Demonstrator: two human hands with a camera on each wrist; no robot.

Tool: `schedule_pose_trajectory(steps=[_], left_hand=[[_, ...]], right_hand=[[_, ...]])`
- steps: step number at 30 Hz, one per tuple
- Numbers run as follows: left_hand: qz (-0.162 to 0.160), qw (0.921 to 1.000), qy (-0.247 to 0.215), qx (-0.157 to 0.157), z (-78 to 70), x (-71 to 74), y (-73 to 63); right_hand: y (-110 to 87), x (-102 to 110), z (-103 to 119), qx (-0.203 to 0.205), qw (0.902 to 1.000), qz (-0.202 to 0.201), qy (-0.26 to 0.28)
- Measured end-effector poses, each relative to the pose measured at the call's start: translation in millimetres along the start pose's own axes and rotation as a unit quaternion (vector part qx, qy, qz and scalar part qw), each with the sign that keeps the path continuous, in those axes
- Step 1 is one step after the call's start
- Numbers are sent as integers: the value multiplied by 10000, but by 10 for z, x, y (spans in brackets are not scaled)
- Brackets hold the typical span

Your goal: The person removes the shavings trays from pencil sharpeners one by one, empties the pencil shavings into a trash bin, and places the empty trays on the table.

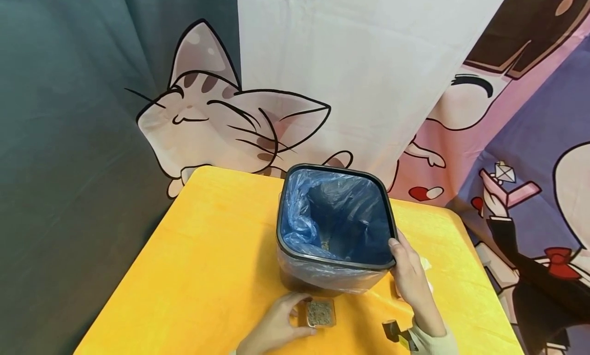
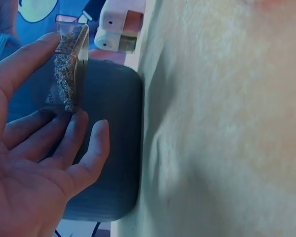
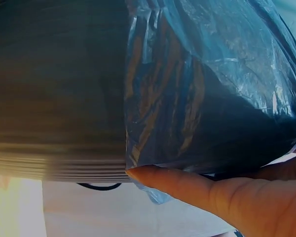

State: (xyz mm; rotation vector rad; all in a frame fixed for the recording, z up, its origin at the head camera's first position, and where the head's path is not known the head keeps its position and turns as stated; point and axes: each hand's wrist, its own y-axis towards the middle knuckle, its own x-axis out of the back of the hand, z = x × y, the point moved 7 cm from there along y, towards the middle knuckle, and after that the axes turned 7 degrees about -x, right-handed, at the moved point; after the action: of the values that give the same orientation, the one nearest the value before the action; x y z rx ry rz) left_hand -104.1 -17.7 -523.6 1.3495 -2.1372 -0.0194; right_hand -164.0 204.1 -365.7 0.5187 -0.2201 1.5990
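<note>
My left hand (image 1: 276, 321) holds a small clear box (image 1: 320, 314) by its sides, thumb on one side and fingers on the other. Grey-brown dried crumbs (image 2: 65, 81) fill much of the box, seen through its wall in the left wrist view. Just behind it stands a dark trash bin (image 1: 308, 286), lined with a translucent blue plastic bag (image 1: 299, 216) folded over the rim. A few bits lie at the bottom inside. My right hand (image 1: 409, 270) grips the bin's right front corner, thumb over the rim and fingers against the outside wall.
A yellow cloth (image 1: 207, 252) covers the table. Small white and brown items (image 1: 426, 264) lie right of the bin, partly behind the right hand. A dark small mount (image 1: 391, 330) sits by the right wrist. Printed curtains (image 1: 369, 63) hang close behind the table.
</note>
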Motion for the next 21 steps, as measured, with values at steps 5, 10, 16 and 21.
schedule_pose_trajectory(steps=[5, 10, 16, 21], left_hand=[[-69, 10000, -53, 6, 25, 89, -9], [-47, 9997, -49, 219, 60, 189, -28], [118, 9988, -120, 454, 113, 305, -56], [-53, 9994, -135, 307, 126, 417, -65]], right_hand=[[-3, -1, -11, -47, 9999, 8, 107], [-24, 2, -9, -160, 9997, -82, 189], [-37, 3, -12, -208, 9995, -137, 179], [-32, -3, -21, -334, 9990, -157, 262]])
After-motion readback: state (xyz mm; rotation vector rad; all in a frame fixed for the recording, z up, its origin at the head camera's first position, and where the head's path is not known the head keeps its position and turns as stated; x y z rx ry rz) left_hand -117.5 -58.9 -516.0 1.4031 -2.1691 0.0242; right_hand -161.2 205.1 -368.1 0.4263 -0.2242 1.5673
